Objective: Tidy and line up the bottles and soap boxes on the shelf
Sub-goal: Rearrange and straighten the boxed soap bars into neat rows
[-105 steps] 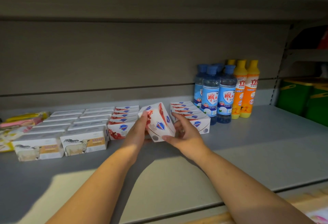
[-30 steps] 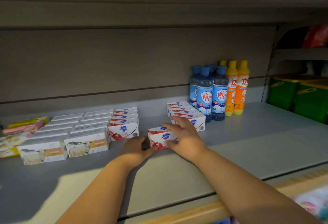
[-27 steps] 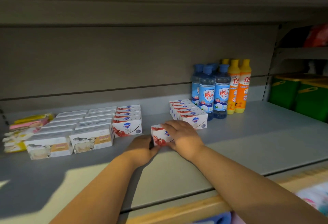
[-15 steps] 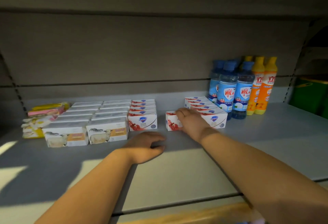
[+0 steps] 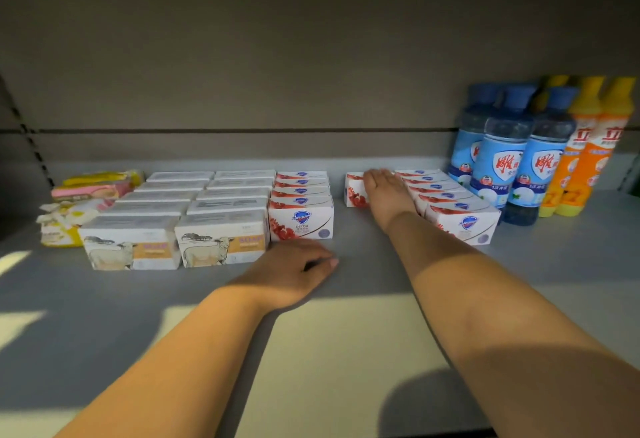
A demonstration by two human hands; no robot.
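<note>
Right hand reaches deep onto the shelf, palm down, fingers stretched out fairly straight and laid over the top of a single red-and-white soap box; thumb is hidden, so I cannot tell if it clamps the side. That box stands near the back wall, in the gap between two rows of the same soap. The hand covers its right end, so I cannot tell whether it touches the right-hand row. Left hand rests on the shelf near the front, palm down, fingers loosely curled, holding nothing, just in front of the left-hand red-and-white row. This row runs front to back. The right-hand row slants a little to the right toward the front. Left of these, two rows of sheep-print soap boxes, front faces roughly level. Far left, a loose heap of yellow and pink packets. Far right, blue bottles upright in a cluster, touching the right-hand row; orange bottles upright just beside them.
</note>
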